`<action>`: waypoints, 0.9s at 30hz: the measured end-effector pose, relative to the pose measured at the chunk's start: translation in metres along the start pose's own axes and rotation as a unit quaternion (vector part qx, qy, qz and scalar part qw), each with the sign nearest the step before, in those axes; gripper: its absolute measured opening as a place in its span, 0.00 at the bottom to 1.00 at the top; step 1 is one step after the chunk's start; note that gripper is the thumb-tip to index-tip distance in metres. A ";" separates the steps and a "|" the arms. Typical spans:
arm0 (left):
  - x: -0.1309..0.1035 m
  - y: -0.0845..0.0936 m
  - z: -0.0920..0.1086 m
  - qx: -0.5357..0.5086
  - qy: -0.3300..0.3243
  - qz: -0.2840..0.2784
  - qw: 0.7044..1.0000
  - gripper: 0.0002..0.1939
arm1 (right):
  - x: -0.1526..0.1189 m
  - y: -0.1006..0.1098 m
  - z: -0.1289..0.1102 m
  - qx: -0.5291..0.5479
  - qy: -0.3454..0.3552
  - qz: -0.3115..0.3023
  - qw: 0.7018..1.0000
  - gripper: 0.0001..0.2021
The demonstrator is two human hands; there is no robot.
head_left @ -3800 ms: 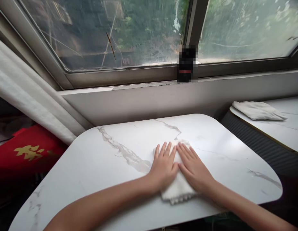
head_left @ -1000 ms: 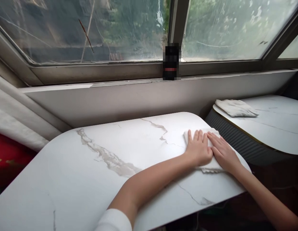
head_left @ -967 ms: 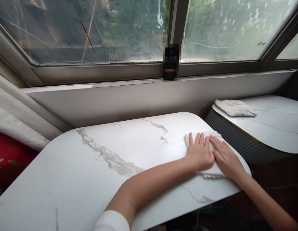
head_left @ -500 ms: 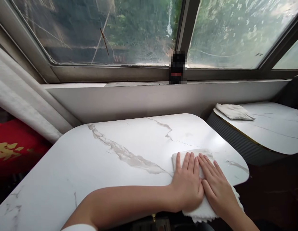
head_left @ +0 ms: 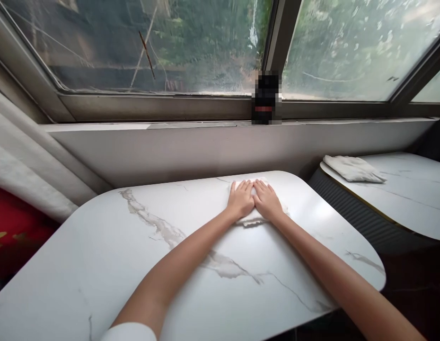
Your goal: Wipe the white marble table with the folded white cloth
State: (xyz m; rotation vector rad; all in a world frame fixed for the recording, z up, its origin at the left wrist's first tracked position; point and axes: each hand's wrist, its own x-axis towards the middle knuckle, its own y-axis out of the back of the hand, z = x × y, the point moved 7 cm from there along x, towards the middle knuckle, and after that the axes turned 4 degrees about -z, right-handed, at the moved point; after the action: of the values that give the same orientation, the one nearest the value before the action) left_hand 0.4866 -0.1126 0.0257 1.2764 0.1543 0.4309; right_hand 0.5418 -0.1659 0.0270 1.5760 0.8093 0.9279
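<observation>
Both palms press down on a white cloth (head_left: 254,219) that lies flat near the far edge of the marble-patterned white table (head_left: 110,246). My left hand (head_left: 241,199) rests on the cloth's left half, its fingers stretched toward the window. Beside it, my right hand (head_left: 268,200) lies flat on the right half, and the two hands touch along their inner sides. A frayed edge of the cloth shows below the wrists. Most of its middle is covered by the hands.
To the right stands a second marble-patterned table (head_left: 415,194) with a folded white cloth (head_left: 354,169) on its corner. A pixelated dark object (head_left: 266,98) stands on the window sill (head_left: 191,124). A whitish curtain (head_left: 31,166) and red fabric (head_left: 19,232) are at the left.
Both hands have slid the cloth away from me and leftward, from the table's near right side to its far edge. My arms are now stretched out, and the view has shifted slightly.
</observation>
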 end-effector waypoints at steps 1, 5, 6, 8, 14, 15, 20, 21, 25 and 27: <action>0.010 0.002 -0.011 0.002 0.006 0.005 1.000 0.26 | 0.015 -0.003 -0.002 0.004 0.000 -0.002 1.000 0.27; 0.036 0.010 -0.048 0.003 0.035 0.028 0.999 0.25 | 0.061 -0.012 -0.012 0.016 0.004 -0.008 1.000 0.26; 0.040 0.012 -0.054 0.003 0.043 0.035 0.998 0.25 | 0.069 -0.013 -0.015 0.017 0.008 -0.008 1.000 0.26; 0.045 0.013 -0.062 0.008 0.056 0.047 0.997 0.24 | 0.079 -0.014 -0.017 0.020 0.017 -0.008 1.000 0.26; 0.037 0.010 -0.058 0.034 0.051 0.050 0.997 0.25 | 0.070 -0.014 -0.018 0.038 0.042 -0.014 0.998 0.26; 0.032 0.010 -0.054 0.038 0.048 0.048 0.997 0.24 | 0.063 -0.013 -0.018 0.042 0.038 -0.013 0.998 0.26; -0.015 0.008 -0.029 0.043 0.009 0.026 0.999 0.24 | 0.007 -0.008 -0.026 0.064 0.009 -0.003 0.998 0.27; -0.029 0.008 -0.022 0.040 0.001 0.023 0.999 0.24 | -0.008 -0.007 -0.031 0.070 0.016 -0.008 0.997 0.27; -0.096 0.011 0.003 0.026 -0.025 0.015 0.999 0.25 | -0.077 -0.006 -0.052 0.104 0.063 -0.043 0.992 0.27; -0.132 0.015 0.013 0.020 -0.039 0.011 0.999 0.25 | -0.112 -0.004 -0.064 0.119 0.094 -0.059 0.987 0.28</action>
State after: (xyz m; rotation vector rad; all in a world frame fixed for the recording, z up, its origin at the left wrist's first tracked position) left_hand 0.3675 -0.1727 0.0273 1.3338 0.0844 0.3976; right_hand 0.4332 -0.2342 0.0138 1.6394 1.1718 0.9296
